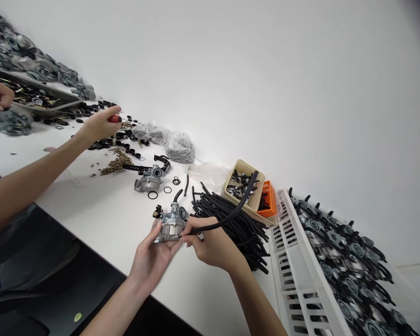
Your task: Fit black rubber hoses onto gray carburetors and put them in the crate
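Observation:
My left hand (154, 259) is wrapped round a silver carburetor (171, 226), holding it above the white table. A short black hose stub stands up from its top. With fingers pinched, my right hand (210, 245) grips a long black rubber hose (227, 218) close to one end, right at the carburetor's lower side. The hose's other end curves up to the right. Whether the hose end sits on a fitting cannot be made out. Behind them a second carburetor (150, 179) lies on the table beside a black O-ring (153, 195).
A pile of black hoses (241, 228) lies right of my hands. Beyond are a beige bin (241, 167) of small parts, an orange basket (270, 200) and a white crate (301, 261) beside rows of carburetors. At left, a co-worker's hand (100, 125) holds a red-handled screwdriver (115, 119).

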Action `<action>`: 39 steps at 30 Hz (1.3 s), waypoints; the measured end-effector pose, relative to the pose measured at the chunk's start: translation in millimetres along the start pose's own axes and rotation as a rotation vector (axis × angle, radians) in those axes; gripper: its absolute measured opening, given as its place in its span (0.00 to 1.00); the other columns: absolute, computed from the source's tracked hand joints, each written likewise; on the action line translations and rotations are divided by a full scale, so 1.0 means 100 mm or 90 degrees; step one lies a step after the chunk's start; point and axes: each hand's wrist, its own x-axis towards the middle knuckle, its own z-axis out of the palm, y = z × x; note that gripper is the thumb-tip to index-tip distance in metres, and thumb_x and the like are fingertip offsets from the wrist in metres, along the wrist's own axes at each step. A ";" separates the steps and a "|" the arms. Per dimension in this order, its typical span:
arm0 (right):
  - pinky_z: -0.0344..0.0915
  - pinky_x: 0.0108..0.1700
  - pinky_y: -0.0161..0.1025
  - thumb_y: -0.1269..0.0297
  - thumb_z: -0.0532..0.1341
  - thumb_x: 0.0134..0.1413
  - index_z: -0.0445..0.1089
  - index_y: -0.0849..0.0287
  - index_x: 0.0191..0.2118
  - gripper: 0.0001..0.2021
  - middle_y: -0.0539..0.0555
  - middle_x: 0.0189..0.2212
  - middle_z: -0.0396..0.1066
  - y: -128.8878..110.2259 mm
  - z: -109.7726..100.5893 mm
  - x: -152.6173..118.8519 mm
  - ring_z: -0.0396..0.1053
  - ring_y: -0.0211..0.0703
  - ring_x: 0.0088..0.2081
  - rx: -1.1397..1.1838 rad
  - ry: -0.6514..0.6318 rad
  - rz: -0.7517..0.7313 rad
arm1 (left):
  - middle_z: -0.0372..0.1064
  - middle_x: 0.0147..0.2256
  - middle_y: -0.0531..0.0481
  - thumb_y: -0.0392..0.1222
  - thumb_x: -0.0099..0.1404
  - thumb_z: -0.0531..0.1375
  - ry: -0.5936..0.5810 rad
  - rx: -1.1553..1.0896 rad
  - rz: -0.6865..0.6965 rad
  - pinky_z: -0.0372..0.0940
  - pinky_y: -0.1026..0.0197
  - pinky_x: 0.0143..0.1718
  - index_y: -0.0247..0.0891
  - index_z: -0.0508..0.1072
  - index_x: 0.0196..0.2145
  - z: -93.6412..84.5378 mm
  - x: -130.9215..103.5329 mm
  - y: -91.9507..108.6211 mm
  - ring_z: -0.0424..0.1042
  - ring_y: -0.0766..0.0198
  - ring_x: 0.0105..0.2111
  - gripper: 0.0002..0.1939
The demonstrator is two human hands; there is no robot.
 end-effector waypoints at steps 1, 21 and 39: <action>0.59 0.28 0.33 0.79 0.59 0.48 0.65 0.58 0.26 0.08 0.48 0.22 0.70 0.02 0.00 0.00 0.65 0.38 0.25 -0.006 0.002 0.004 | 0.71 0.51 0.39 0.32 0.67 0.56 0.005 0.003 0.001 0.70 0.42 0.50 0.41 0.67 0.55 0.00 0.00 0.00 0.74 0.50 0.48 0.19; 0.55 0.27 0.33 0.80 0.57 0.48 0.58 0.57 0.24 0.11 0.48 0.21 0.64 -0.10 0.09 -0.01 0.61 0.37 0.24 -0.110 0.026 -0.033 | 0.73 0.48 0.40 0.33 0.67 0.56 -0.021 -0.007 -0.007 0.73 0.54 0.40 0.42 0.70 0.53 -0.03 0.00 0.01 0.76 0.55 0.43 0.18; 0.60 0.29 0.33 0.56 0.72 0.41 0.75 0.63 0.31 0.15 0.47 0.20 0.69 0.38 -0.07 0.12 0.64 0.33 0.23 0.528 0.038 0.148 | 0.73 0.49 0.37 0.41 0.67 0.57 -0.033 -0.044 -0.006 0.74 0.49 0.40 0.41 0.70 0.54 -0.10 0.00 0.00 0.74 0.44 0.48 0.18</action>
